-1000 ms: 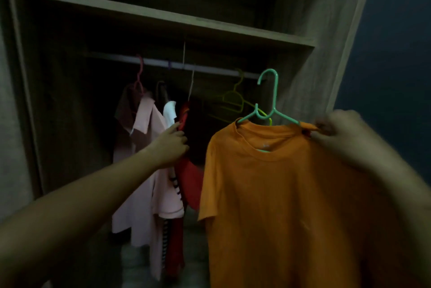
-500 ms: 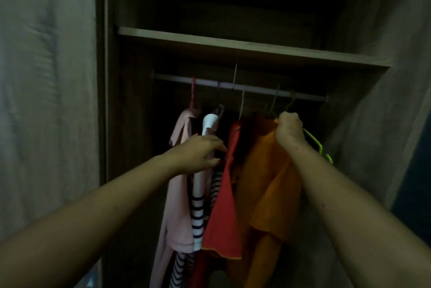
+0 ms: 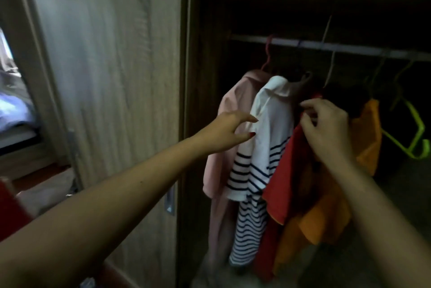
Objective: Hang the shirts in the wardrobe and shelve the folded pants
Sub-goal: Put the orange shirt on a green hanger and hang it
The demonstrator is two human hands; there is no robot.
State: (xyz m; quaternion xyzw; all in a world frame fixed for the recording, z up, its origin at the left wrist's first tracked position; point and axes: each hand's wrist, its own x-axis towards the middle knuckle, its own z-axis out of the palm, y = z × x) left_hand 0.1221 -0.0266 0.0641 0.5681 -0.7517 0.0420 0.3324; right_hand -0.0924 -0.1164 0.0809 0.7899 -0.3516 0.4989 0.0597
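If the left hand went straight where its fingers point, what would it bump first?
Most likely the white striped polo shirt. The left hand has its fingertips aimed at the shirt's front, very close. I cannot tell whether they touch it.

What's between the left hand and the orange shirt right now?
The striped shirt and red shirt hang between the left hand and the orange shirt; the right hand is in that gap too, at the red shirt's shoulder.

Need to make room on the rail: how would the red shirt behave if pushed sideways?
The red shirt drapes in soft folds, so it is probably floppy and light, likely to swing and bunch. It hangs pressed between the striped shirt and the orange shirt, so it would likely drag on both.
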